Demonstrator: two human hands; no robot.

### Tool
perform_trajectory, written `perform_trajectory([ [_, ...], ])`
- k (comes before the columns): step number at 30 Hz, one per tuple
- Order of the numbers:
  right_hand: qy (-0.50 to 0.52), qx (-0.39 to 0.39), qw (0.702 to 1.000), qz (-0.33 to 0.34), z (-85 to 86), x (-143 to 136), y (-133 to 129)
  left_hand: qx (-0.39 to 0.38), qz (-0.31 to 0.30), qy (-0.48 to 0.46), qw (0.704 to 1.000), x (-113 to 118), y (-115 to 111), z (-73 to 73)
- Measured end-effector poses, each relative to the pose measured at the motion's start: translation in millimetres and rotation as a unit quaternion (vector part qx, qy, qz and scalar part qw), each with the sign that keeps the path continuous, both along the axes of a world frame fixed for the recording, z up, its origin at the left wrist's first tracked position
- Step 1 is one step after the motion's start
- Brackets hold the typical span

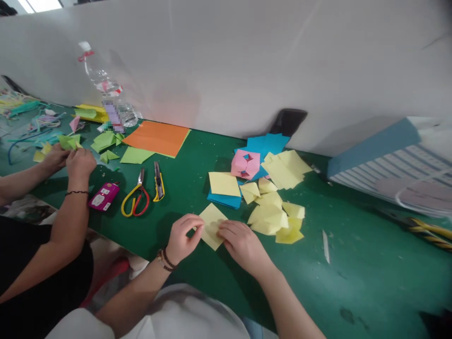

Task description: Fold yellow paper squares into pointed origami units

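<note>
A pale yellow square of paper (212, 221) lies turned like a diamond near the table's front edge. My left hand (185, 235) pinches its left corner between thumb and fingers. My right hand (243, 245) has its fingers bent together over the right corner; the thumb is mostly hidden. Just beyond is a stack of yellow squares (224, 183) on blue paper squares (224, 200). Right of that, several folded yellow paper pieces (270, 214) lie in a heap. A pink folded paper shape (245, 165) with small openings sits behind them.
Scissors (136, 197), a box cutter (158, 182) and a purple case (104, 196) lie to the left. A co-worker's hands (79, 162) hold green paper. A bottle (106, 84) and phone (288, 122) lean at the partition. A blue-and-white box (381, 146) stands right.
</note>
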State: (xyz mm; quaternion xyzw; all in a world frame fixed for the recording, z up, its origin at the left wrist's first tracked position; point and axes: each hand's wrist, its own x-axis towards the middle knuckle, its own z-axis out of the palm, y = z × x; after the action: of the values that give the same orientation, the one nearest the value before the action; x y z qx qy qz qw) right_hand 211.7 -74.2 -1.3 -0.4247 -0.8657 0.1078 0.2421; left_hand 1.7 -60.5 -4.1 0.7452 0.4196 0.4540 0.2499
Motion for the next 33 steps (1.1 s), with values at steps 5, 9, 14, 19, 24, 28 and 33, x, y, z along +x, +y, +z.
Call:
perform_trajectory([
  [5, 0.018, -0.007, 1.000, -0.003, -2.7, 2.3, 0.6, -0.009, 0.019, -0.016, 1.000, 2.2, 6.0, 0.5],
  [9, 0.055, 0.001, 0.998, -0.037, -2.5, 4.1, 0.8, -0.015, 0.071, -0.029, 0.997, -0.4, 8.0, -1.3],
  [14, 0.069, -0.051, 0.991, -0.103, 2.2, 9.3, -0.7, 0.018, 0.080, -0.016, 0.997, -2.6, 1.1, 3.0],
  [19, 0.040, -0.139, 0.985, -0.097, 5.1, 17.0, -10.5, -0.002, -0.040, 0.084, 0.996, 1.7, -26.4, 15.7],
  [24, 0.020, -0.098, 0.984, -0.149, -2.4, 20.8, -26.8, -0.031, -0.092, 0.170, 0.981, 11.1, -47.2, 8.0],
  [28, -0.009, -0.032, 0.977, -0.212, -11.8, 17.6, -33.2, -0.015, -0.095, 0.216, 0.972, 15.5, -47.8, -0.7],
  [33, 0.003, -0.040, 0.971, -0.235, -14.6, 14.3, -32.3, 0.016, -0.163, 0.266, 0.950, 17.0, -46.6, 0.2],
])
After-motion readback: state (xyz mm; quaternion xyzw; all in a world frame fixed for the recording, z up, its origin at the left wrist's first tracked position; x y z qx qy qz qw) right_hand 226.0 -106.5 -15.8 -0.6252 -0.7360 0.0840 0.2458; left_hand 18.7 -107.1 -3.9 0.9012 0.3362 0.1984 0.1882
